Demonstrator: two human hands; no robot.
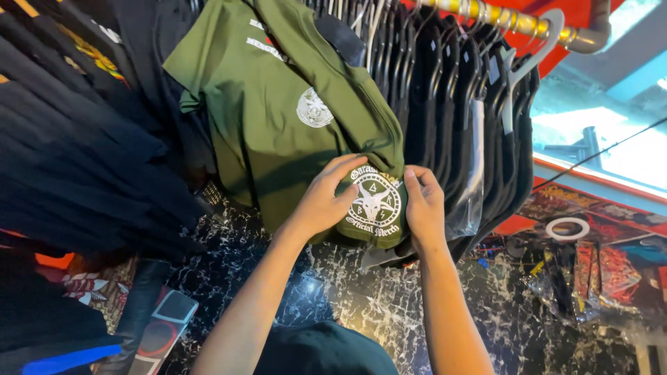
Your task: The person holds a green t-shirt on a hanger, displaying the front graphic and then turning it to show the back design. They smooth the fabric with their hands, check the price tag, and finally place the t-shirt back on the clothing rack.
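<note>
Figure: supports as I see them from the head camera. A yellow-and-grey clothes rail [528, 24] crosses the top right; black garments [451, 97] hang from it in a tight row on hangers, one white hanger [531, 59] at the near end, and a green T-shirt [278, 111] hangs among them. Below lies a dark marbled floor [389, 305] with white veining. On it, at lower left, I see a flat board with a red circle [163, 333]; at right lie printed cloths in red and black [611, 271], with a white ring [567, 228] resting on them.
</note>
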